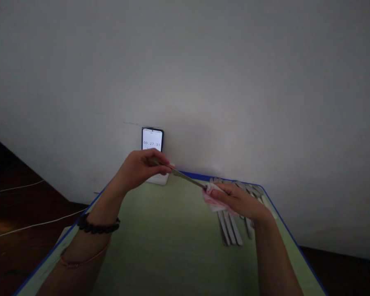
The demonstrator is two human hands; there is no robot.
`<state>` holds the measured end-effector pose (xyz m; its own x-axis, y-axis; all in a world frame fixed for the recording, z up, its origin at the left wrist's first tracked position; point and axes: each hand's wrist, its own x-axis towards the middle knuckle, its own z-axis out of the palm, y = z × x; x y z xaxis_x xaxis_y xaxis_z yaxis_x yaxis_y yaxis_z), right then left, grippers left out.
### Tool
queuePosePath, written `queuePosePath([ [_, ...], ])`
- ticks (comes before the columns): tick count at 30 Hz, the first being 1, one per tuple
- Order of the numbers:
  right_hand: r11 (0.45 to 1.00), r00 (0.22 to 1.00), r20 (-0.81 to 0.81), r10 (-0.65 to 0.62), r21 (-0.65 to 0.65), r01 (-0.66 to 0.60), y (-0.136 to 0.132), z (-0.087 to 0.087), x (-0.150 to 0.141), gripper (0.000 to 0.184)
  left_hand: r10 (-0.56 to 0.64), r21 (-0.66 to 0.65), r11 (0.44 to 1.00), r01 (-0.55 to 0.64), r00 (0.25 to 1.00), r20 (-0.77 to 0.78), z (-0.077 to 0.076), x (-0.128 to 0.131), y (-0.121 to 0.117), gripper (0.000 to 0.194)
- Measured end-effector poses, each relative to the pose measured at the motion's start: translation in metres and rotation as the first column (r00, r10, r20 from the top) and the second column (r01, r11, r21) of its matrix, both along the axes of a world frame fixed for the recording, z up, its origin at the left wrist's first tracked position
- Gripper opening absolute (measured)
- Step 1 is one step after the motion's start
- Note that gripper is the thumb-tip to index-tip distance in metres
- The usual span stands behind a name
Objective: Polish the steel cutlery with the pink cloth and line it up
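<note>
A metal table knife (188, 178) is held slanting above the table, its upper end pinched between the thumb and fingers of my left hand (143, 166). My right hand (239, 200) is closed on a pink and white cloth (216, 201), which is wrapped around the knife's lower end and hides it. Below the right hand, several table knives (230, 230) lie side by side, partly covered by the cloth and hand. To their right is more cutlery (257, 191), some of it hidden behind the right hand and wrist.
A phone (152, 139) showing a timer leans upright near the wall, on a white stand (160, 179) partly behind my left hand. The pale green table (172, 246) has a blue edge and meets the wall (234, 102). White cables (37, 225) run at the left.
</note>
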<state>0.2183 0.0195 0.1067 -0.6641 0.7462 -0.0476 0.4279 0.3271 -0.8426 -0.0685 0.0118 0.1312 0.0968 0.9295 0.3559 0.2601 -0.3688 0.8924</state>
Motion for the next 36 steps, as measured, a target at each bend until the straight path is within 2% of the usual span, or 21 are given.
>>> queuePosePath([
  [4, 0.999, 0.999, -0.023, -0.036, 0.030, 0.037, -0.002, 0.007, -0.007, 0.043, 0.032, -0.076, 0.997, -0.012, 0.965, 0.262, -0.006, 0.007, 0.008, 0.035],
  [6, 0.998, 0.999, -0.014, -0.048, 0.050, 0.049, -0.002, 0.008, -0.013, 0.044, 0.035, -0.101, 0.995, -0.004, 0.952, 0.304, -0.008, 0.011, 0.011, 0.035],
  [11, 0.991, 0.998, -0.029, -0.054, 0.121, 0.057, -0.002, 0.004, -0.028, 0.044, 0.043, -0.072, 0.997, -0.018, 0.932, 0.361, -0.010, 0.014, 0.012, 0.034],
  [13, 0.986, 0.998, -0.021, -0.064, 0.151, 0.066, -0.003, 0.002, -0.034, 0.043, 0.012, -0.079, 0.997, 0.021, 0.921, 0.389, -0.012, 0.012, 0.012, 0.029],
  [15, 0.981, 0.997, 0.003, -0.075, 0.181, 0.073, -0.004, 0.000, -0.041, 0.042, -0.052, -0.113, 0.988, 0.101, 0.927, 0.371, -0.014, 0.008, 0.013, 0.022],
  [18, 0.974, 0.997, 0.017, -0.075, 0.217, 0.070, -0.006, -0.001, -0.051, 0.041, -0.186, -0.192, 0.954, 0.231, 0.956, 0.226, -0.018, 0.006, 0.014, 0.018],
  [22, 0.970, 0.998, 0.008, -0.067, 0.236, 0.063, -0.006, -0.001, -0.056, 0.041, -0.278, -0.188, 0.937, 0.295, 0.954, 0.112, -0.018, 0.007, 0.013, 0.020],
  [24, 0.971, 0.998, 0.002, -0.069, 0.229, 0.067, -0.005, -0.002, -0.054, 0.042, -0.247, -0.157, 0.952, 0.265, 0.961, 0.123, -0.016, 0.007, 0.012, 0.019],
  [30, 0.981, 0.999, 0.005, -0.043, 0.192, 0.041, 0.004, -0.009, -0.033, 0.042, -0.015, -0.090, 0.995, 0.041, 0.962, 0.272, -0.011, -0.006, 0.010, 0.023],
  [36, 0.984, 1.000, 0.009, -0.030, 0.174, 0.028, 0.009, -0.013, -0.023, 0.043, 0.060, -0.107, 0.994, -0.025, 0.941, 0.334, -0.010, -0.015, 0.011, 0.025],
])
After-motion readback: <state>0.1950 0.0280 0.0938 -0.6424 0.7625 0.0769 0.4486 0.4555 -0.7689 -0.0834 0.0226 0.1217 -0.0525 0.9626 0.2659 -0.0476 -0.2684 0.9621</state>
